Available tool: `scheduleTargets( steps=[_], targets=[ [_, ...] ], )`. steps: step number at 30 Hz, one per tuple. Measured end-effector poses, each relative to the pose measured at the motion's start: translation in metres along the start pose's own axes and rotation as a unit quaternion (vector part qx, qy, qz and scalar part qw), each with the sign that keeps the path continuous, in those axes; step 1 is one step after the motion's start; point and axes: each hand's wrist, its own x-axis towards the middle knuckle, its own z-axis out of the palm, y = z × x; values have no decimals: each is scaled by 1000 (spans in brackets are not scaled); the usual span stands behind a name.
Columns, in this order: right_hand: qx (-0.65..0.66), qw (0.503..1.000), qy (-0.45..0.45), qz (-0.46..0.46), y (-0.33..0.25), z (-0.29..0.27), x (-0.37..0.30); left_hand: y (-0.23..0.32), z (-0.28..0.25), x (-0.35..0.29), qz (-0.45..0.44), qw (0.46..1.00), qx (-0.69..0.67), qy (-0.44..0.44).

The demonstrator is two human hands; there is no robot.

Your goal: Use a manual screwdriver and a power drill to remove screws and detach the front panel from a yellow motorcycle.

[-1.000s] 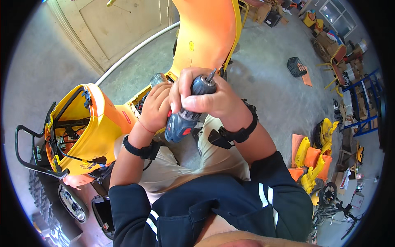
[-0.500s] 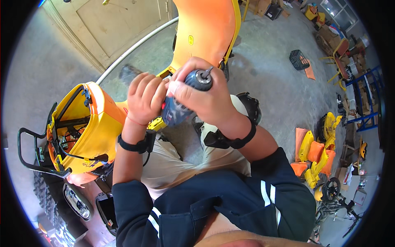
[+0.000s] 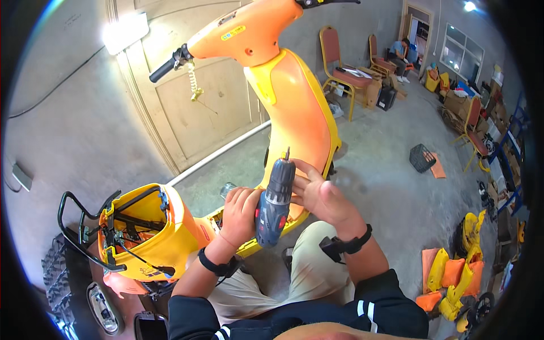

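My left hand [image 3: 240, 214] is closed round the side of a dark blue cordless drill [image 3: 272, 218], whose handle is hidden behind the fingers. The drill stands nearly upright in view, with a thin bit in its chuck pointing up and away. Beside the chuck is my right hand [image 3: 334, 204], its fingers apart and the thumb free; some fingertips pass behind the chuck, and whether they touch it I cannot tell. Just beyond both hands rises the orange and yellow front of a scooter [image 3: 297, 113]. Its open yellow rear body [image 3: 187, 226], with wires and a black frame inside, is at left.
Yellow and orange body panels [image 3: 453, 272] lie on the floor at right. Farther off are a black basket [image 3: 421, 158], a chair [image 3: 475, 127] and shelves with clutter. A person [image 3: 398, 55] sits far back. A lit lamp [image 3: 126, 33] hangs by the door.
The view has tilted up, showing the handlebar and far room. My right hand has loosened from round the drill's chuck, its fingers now spread. The left hand keeps hold of the drill, which is now more upright.
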Motion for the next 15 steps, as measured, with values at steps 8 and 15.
scheduleTargets(
  steps=[8, 15],
  targets=[
    [-381, 921, 51, -59, -47, 12, 24, 41, 5, 121, -144, 964, -221, -26],
    [-83, 960, 216, -157, -65, -26, 76, 32, 27, 154, -100, 968, -164, -164]
  ],
)
